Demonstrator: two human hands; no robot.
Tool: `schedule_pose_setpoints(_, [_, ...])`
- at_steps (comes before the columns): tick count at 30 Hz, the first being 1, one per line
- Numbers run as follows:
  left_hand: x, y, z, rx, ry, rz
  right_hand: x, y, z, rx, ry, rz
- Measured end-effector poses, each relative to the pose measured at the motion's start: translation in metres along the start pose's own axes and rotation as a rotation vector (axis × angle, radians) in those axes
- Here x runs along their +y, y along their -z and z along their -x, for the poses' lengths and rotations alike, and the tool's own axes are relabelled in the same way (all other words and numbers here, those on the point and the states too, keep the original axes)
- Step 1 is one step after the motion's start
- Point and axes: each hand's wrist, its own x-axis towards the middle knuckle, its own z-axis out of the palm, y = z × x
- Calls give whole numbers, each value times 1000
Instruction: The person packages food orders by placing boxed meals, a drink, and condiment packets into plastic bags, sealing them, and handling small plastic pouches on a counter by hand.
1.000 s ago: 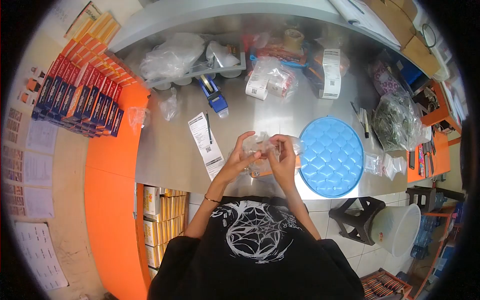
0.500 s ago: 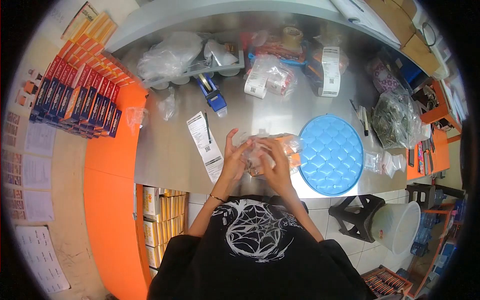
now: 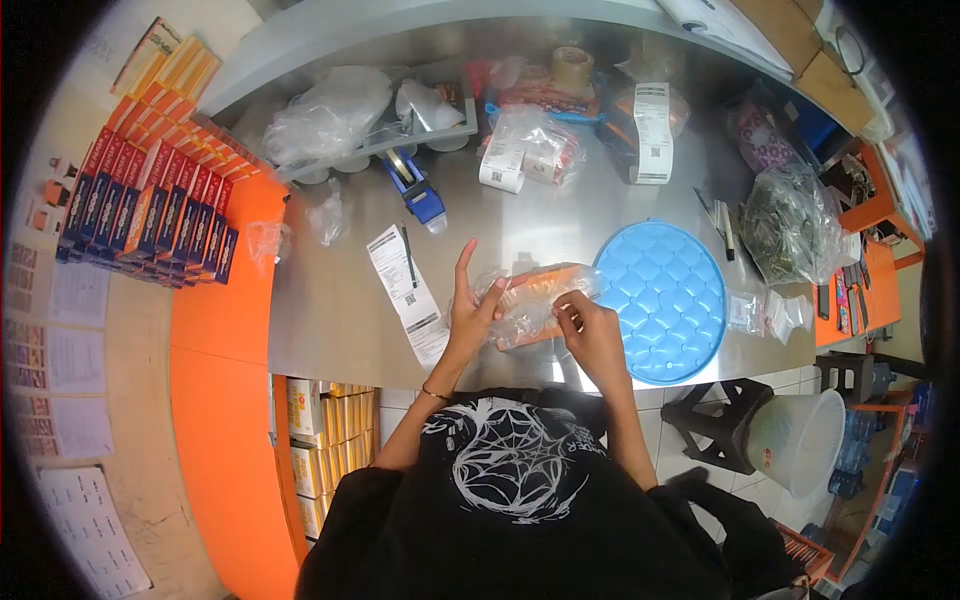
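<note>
An orange box-like package (image 3: 535, 292) wrapped in clear bubble wrap lies at the table's front, in front of my body. My left hand (image 3: 472, 320) grips its left end, thumb over the wrapping and index finger stretched upward. On the right side, my right hand (image 3: 594, 332) pinches the clear plastic between thumb and fingertips, the other fingers curled. A long printed receipt label (image 3: 407, 300) lies left of my left hand, with a black pen (image 3: 410, 256) across it. Just right of the package is a round blue quilted-pattern cushion or lid (image 3: 662, 300).
A blue tape dispenser (image 3: 415, 190) stands beyond the label. Behind it are a grey tray (image 3: 375, 148) of plastic bags and several bagged parcels with printed labels (image 3: 651, 135). Stacked boxes (image 3: 150, 205) fill the left shelf. A black stool (image 3: 718, 425) and a bin (image 3: 797, 440) stand right.
My right hand has moved right along the package, away from my left hand, and now pinches the plastic. More of the package's orange top shows. My left index finger points higher.
</note>
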Motion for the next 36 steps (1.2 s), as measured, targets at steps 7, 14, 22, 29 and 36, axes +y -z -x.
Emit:
schedule_pose_setpoints(7, [11, 1, 2, -204, -76, -184, 2, -33, -16, 69, 83, -127])
schedule_pose_setpoints(14, [17, 4, 2, -149, 30, -367, 23, -44, -15, 98, -135, -868])
schedule_pose_setpoints(22, [12, 12, 3, -167, -58, -280, 18, -46, -6, 241, -196, -1058])
schedule_pose_setpoints(29, [30, 20, -2, -308, 182, 133, 20, -40, -6, 279, -141, -951])
schedule_pose_setpoints(36, [52, 26, -3, -450, 234, -232, 23, -44, -14, 299, -120, -880])
